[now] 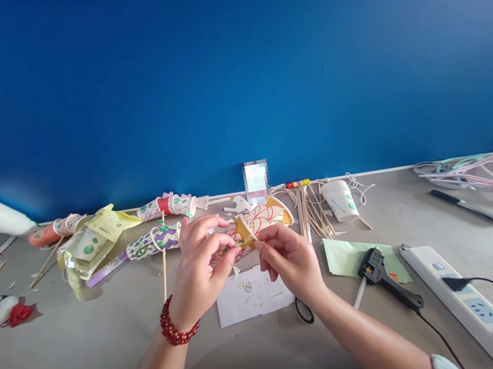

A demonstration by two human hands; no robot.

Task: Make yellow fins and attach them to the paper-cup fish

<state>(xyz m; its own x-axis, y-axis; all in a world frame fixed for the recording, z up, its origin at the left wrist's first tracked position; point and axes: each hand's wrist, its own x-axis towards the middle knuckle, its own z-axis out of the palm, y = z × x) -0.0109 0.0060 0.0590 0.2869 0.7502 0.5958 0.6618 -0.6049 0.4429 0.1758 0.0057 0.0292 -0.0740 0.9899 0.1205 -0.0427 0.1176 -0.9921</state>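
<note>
Pinch: left hand (203,262) has thumb and forefinger nearly together on the near edge of the red-scaled cup piece (271,215); right hand (291,259) has its fingertips closed at the rim, anything smaller between them too hidden to tell.
Glue gun (375,263): near the right forearm (373,334); worth keeping clear of.
White sheet (232,308): just below the hands.
Cup piece: on its side between both hands; light, even pressure should avoid dents.
Wooden sticks (303,212): bunched beyond the right hand.
</note>
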